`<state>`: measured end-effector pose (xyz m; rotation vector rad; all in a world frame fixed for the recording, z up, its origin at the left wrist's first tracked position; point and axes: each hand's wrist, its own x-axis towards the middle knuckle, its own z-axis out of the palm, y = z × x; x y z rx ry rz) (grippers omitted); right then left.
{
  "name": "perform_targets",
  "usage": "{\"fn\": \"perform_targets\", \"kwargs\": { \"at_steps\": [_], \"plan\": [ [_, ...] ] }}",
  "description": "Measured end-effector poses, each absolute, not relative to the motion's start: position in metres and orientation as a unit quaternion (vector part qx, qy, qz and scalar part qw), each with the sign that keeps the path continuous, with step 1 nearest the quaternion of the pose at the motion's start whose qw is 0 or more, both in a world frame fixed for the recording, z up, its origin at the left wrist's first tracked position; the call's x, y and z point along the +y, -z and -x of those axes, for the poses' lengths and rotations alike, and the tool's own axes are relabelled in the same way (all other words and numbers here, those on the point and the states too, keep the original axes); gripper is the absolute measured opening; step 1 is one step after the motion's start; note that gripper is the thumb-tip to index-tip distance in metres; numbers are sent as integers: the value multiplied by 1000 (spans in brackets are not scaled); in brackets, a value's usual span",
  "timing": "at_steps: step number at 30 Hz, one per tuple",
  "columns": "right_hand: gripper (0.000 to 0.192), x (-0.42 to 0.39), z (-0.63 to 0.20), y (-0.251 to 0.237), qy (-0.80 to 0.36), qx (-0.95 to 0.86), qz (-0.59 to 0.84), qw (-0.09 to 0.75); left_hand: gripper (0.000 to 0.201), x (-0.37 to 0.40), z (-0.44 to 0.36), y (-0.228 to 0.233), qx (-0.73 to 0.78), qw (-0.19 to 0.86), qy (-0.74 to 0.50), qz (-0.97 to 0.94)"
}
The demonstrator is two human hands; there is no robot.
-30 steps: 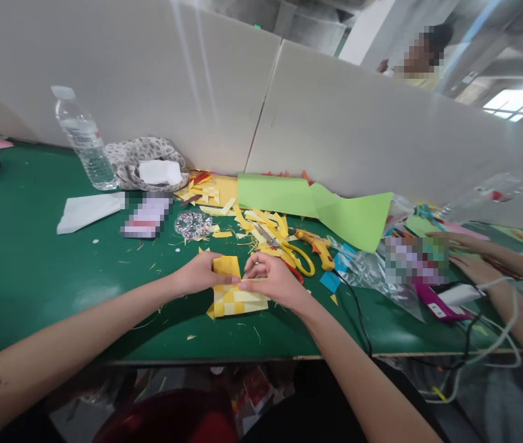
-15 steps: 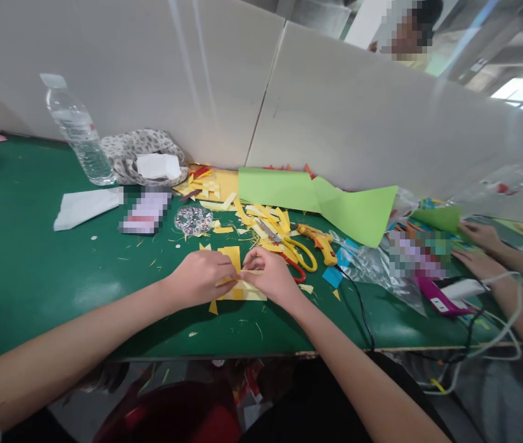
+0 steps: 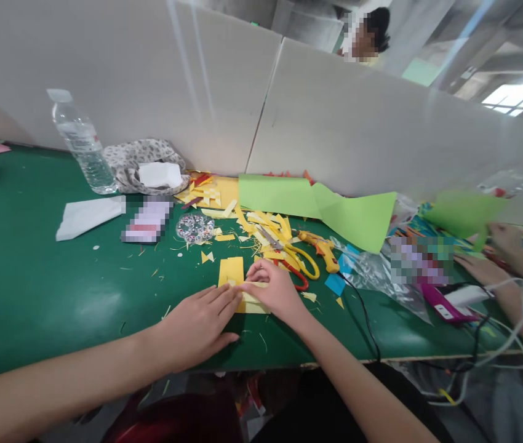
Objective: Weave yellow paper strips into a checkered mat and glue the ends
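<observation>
My left hand [image 3: 202,323] lies flat with its fingers stretched over the left part of some yellow paper strips [image 3: 231,269] on the table. My right hand [image 3: 274,287] has thumb and forefinger pinched on a pale yellow paper strip [image 3: 258,306] at the strips' right side. One darker yellow strip points away from me, and the paler ones run crosswise; my fingers hide where they meet. Beyond the right hand lie yellow-handled scissors [image 3: 305,259], red-handled scissors [image 3: 299,280] and a yellow glue gun [image 3: 320,247].
Green paper sheets [image 3: 280,195] lean by the partition [image 3: 187,92]. At the left are a water bottle [image 3: 83,147], a patterned cloth bag [image 3: 123,163] and a phone [image 3: 148,218]. Paper scraps are scattered mid-table. A co-worker's hands [image 3: 504,246] handle green paper at the right.
My left hand has gone from a closed pinch to lying flat, fingers outstretched. My right hand keeps its pinch on the strip. The co-worker's green paper has been raised.
</observation>
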<state>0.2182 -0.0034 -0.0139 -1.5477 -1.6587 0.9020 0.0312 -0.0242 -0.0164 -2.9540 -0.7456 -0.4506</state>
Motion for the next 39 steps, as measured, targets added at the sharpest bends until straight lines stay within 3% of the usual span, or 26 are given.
{"fn": "perform_targets", "kwargs": {
  "at_steps": [5,11,18,26,39],
  "plan": [
    [17,-6,-217,15,-306,-655,612,322,34,-19,-36,30,-246,43,158,955],
    [19,-10,-221,13,-55,-763,587,264,33,-15,-36,33,-240,48,190,951],
    [34,2,-214,15,38,-853,497,155,25,-7,-34,29,-226,29,183,956],
    [36,9,-216,25,56,-853,504,127,18,-6,-34,26,-236,31,146,960],
    [14,-7,-235,8,-69,-756,591,272,17,-4,-30,26,-216,45,159,962]
  ]
}}
